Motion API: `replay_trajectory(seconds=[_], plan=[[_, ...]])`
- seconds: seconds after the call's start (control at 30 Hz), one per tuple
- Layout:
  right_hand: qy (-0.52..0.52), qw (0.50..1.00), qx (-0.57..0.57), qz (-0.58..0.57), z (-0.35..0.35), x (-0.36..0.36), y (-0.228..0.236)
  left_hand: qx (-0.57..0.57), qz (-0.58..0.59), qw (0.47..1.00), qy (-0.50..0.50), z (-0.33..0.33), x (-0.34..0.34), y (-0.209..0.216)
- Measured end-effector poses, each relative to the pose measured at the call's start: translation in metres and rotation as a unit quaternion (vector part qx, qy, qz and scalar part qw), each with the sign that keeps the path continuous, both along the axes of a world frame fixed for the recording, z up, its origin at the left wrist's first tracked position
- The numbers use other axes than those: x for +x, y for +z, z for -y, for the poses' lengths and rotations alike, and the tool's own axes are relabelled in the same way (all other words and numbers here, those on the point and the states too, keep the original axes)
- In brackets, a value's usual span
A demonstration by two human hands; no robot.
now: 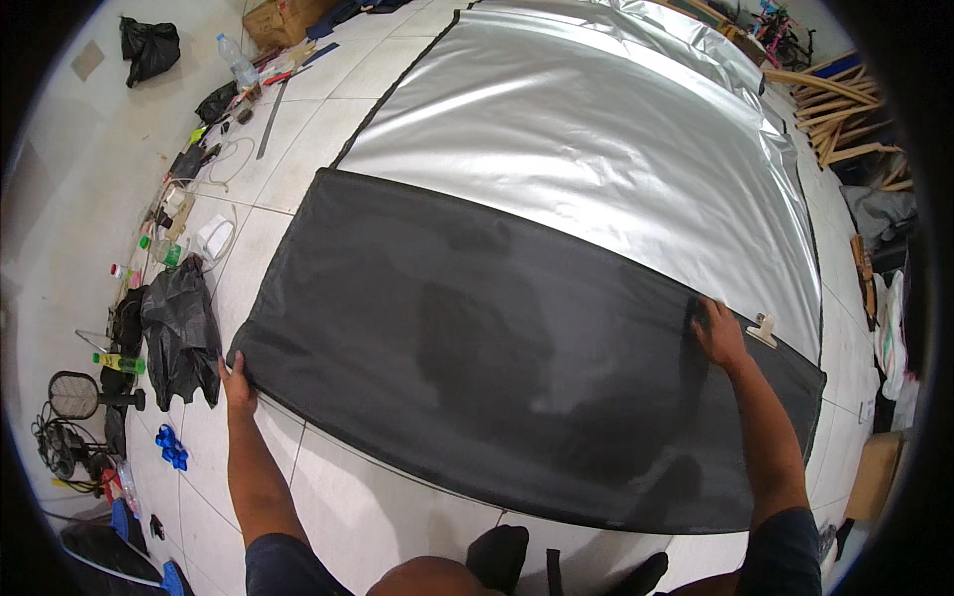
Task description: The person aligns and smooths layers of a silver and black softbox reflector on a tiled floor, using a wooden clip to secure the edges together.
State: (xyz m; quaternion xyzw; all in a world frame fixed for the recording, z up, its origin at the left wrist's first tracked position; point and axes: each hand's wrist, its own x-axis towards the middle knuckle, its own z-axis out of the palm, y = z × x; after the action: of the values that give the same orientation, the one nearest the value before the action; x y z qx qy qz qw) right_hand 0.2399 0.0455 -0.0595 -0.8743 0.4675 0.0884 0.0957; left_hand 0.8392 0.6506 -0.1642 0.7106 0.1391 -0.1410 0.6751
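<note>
A large sheet, silver (596, 149) on one face and black (477, 328) on the other, is spread on the floor. Its near part is folded back, black side up. My left hand (238, 385) is closed on the near-left corner of the black part, thumb and fingers at its edge. Far to the right, my right hand (720, 336) lies on the fold's far edge with its fingers apart, pressing the fabric. Just beside it, a pale clip (763, 332) is clamped over that same edge.
Along the left wall lie a black plastic bag (182, 328), bottles (119, 362), a blue bow-like item (171, 447) and cables. A metal ruler (271, 119) rests on the tiles. Wooden sticks (835, 109) are stacked at the far right; a cardboard box (874, 475) stands nearer.
</note>
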Motion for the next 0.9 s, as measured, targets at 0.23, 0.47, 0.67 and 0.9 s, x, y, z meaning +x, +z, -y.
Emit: replay_trajectory(seconds=[0.23,0.47,0.67,0.9], plan=[[-0.023,0.997,-0.015,-0.075,0.05,0.049,-0.056,0.202,-0.041,0.973,-0.105,-0.034,0.043,0.012],[-0.002,0.998,0.069,-0.004,0.07,0.009,-0.065,0.29,-0.054,0.951,-0.093,-0.058,0.014,0.007],[-0.001,0.998,0.066,-0.003,0.055,0.019,-0.062,0.405,0.156,0.901,-0.017,-0.075,0.012,-0.013],[0.125,0.992,-0.035,0.009,0.0,0.011,-0.007,0.534,0.39,0.747,-0.063,-0.007,-0.054,0.017]])
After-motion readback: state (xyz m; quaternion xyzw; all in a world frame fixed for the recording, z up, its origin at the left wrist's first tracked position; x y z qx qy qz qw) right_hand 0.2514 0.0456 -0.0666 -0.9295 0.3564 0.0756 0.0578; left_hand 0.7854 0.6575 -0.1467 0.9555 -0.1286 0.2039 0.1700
